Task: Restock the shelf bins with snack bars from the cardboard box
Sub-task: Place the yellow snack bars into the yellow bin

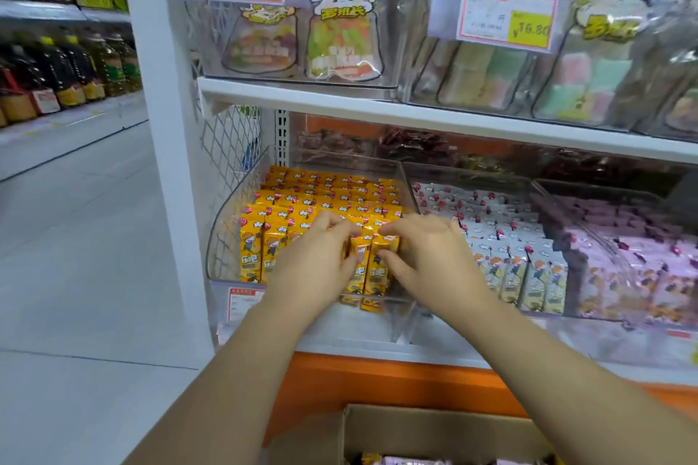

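Observation:
Both hands reach into the clear left-hand shelf bin (226,223), which is packed with upright yellow snack bars (302,196). My left hand (313,260) and my right hand (426,257) pinch the tops of two or three yellow bars (372,272) standing in the bin's front row, fingers curled over them. An open cardboard box (434,427) sits below at the bottom edge, with a few yellow and pink bars (400,460) showing inside.
Right of the yellow bin stand a bin of white bars (521,249) and one of pink bars (634,268). The upper shelf (415,113) carries clear bins of candy bags with price tags. An aisle floor and bottle shelves (56,60) lie to the left.

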The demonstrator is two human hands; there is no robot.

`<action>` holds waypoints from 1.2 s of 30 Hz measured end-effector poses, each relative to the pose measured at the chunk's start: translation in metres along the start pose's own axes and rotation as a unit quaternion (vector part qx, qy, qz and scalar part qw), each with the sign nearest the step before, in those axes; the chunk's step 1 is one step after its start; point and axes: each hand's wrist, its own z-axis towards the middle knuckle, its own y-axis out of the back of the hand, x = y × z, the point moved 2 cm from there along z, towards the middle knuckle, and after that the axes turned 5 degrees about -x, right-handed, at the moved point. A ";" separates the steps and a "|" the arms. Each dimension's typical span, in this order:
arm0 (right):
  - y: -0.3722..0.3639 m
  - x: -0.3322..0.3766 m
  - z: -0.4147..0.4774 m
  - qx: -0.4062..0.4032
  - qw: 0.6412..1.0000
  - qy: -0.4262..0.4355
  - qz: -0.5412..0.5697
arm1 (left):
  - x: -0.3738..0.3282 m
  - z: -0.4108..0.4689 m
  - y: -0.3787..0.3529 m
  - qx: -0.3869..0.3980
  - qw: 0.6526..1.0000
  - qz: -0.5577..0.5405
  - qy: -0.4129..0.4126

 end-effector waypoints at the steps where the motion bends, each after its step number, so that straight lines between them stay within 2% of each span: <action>1: 0.004 -0.001 -0.010 -0.024 0.999 0.000 0.021 | -0.006 -0.007 0.001 -0.015 1.000 -0.005 -0.011; 4: 0.017 -0.002 -0.044 -0.052 0.996 -0.010 0.074 | -0.028 -0.030 0.003 -0.042 0.998 -0.026 -0.050; 8: 0.030 -0.009 -0.097 -0.059 0.990 -0.047 0.120 | -0.057 -0.068 -0.013 -0.013 0.995 -0.060 -0.084; 17: 0.022 -0.072 -0.240 0.023 0.972 -0.210 0.099 | -0.082 -0.141 -0.125 0.139 0.983 -0.116 0.009; 22: 0.005 -0.117 -0.301 0.088 0.940 -0.316 0.093 | -0.077 -0.166 -0.183 0.224 0.968 -0.094 0.067; 26: -0.013 -0.149 -0.336 0.160 0.902 -0.388 0.099 | -0.082 -0.173 -0.221 0.249 0.955 -0.115 0.109; 29: -0.027 -0.168 -0.350 0.194 0.877 -0.425 0.108 | -0.090 -0.183 -0.249 0.292 0.940 -0.130 0.119; 33: -0.041 -0.176 -0.354 0.215 0.873 -0.423 0.112 | -0.101 -0.195 -0.278 0.361 0.910 -0.160 0.131; 36: -0.040 -0.174 -0.357 0.212 0.864 -0.453 0.056 | -0.114 -0.198 -0.294 0.398 0.890 -0.181 0.132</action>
